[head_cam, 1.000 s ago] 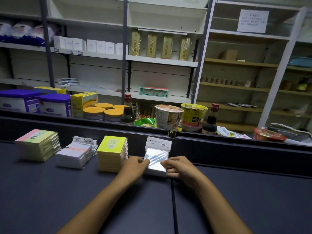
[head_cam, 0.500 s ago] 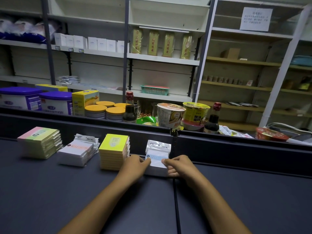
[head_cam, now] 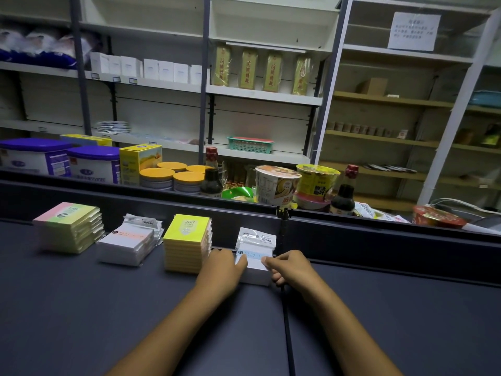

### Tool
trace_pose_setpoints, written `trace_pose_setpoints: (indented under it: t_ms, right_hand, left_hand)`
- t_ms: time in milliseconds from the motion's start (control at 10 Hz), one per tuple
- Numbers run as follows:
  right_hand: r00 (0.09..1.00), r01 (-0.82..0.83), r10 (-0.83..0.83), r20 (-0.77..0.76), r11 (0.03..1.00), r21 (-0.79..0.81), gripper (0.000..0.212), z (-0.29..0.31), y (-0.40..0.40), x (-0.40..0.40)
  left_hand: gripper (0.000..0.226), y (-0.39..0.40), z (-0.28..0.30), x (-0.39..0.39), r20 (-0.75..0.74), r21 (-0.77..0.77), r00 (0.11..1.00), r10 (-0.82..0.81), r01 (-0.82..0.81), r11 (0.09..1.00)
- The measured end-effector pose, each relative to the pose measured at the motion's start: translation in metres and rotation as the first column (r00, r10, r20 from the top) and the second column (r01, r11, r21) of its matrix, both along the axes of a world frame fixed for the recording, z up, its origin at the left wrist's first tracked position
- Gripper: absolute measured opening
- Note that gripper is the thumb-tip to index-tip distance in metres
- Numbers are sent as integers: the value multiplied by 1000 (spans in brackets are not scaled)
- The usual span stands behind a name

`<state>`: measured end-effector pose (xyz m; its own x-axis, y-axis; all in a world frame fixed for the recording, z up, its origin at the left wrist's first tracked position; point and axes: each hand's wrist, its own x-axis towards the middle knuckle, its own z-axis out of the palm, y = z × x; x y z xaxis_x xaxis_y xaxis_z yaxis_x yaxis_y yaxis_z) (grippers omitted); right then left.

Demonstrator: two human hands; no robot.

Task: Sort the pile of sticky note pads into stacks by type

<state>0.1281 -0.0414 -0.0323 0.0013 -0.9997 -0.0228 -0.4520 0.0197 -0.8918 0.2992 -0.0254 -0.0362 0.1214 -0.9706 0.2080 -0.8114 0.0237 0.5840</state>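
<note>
Four stacks of sticky note pads stand in a row on the dark counter [head_cam: 81, 308]. From left: a pink-and-green stack [head_cam: 67, 226], a white stack with an orange stripe [head_cam: 127, 244], a yellow stack [head_cam: 187, 242], and a white blue-striped stack in clear bags [head_cam: 254, 253]. My left hand [head_cam: 221, 267] grips the left side of the blue-striped stack, thumb on top. My right hand [head_cam: 291, 267] pinches its right edge. The pad on top lies flat on that stack.
A raised dark rail [head_cam: 379, 240] runs along the counter's far edge just behind the stacks. Beyond it stand tubs, tins, sauce bottles [head_cam: 211, 175] and noodle cups [head_cam: 276, 185], with shelving behind. A seam [head_cam: 287, 335] splits the counter surface below my right hand.
The bagged pad that both hands held tilted up has been laid down flat onto the blue-striped stack. Both hands stay at its sides.
</note>
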Motion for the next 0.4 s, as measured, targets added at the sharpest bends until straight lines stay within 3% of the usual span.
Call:
trace_pose_setpoints:
  t_ms: [300,400]
  right_hand:
    - [965,79,-132,-225,970,-228,39,0,2,1]
    - [967,97,-177,-181,920,-381,34,7,7,-1]
  left_hand:
    - [49,16,6,-2,229,-144,966,118,-86,986]
    - [44,31,11,6,318,-298,931,181,-83,951]
